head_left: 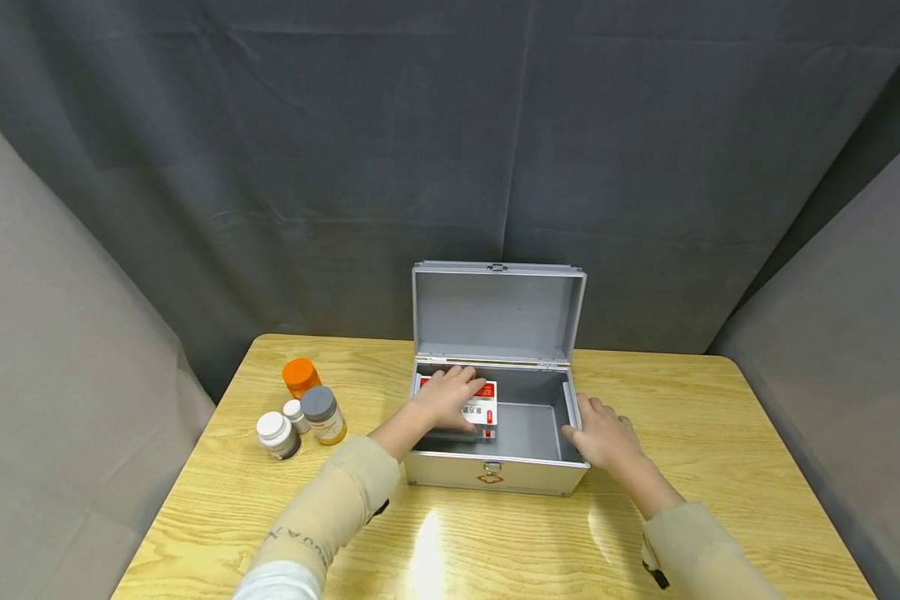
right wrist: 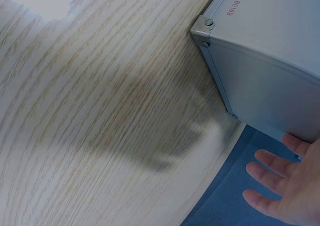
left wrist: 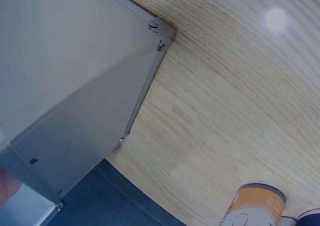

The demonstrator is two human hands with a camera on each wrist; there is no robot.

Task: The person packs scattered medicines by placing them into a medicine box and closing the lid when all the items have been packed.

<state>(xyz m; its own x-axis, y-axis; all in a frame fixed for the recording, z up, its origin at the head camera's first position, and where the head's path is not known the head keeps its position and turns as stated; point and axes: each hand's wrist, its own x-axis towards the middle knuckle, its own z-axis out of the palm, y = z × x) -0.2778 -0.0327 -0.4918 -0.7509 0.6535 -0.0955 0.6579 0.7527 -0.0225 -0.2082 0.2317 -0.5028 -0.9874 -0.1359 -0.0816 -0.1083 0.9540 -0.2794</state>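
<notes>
An aluminium case (head_left: pixel 497 472) stands on the table with its lid (head_left: pixel 498 312) raised. Inside its left part lies a red-and-white medicine box (head_left: pixel 482 410). My left hand (head_left: pixel 448 398) reaches over the near left rim and holds that box, fingers across its far side and thumb at its near side. Under the hand, part of the box is hidden. At the case's right wall is my right hand (head_left: pixel 607 435), its thumb over the rim. The right wrist view shows the fingers (right wrist: pixel 270 178) spread and fairly straight beside the outer wall.
Left of the case stand several bottles: one with an orange cap (head_left: pixel 301 377), one with a grey cap (head_left: pixel 322 414), a small white-capped one (head_left: pixel 295 414) and a larger white-capped one (head_left: pixel 278 435). A dark curtain (head_left: pixel 330 167) hangs behind the wooden table (head_left: pixel 675 417).
</notes>
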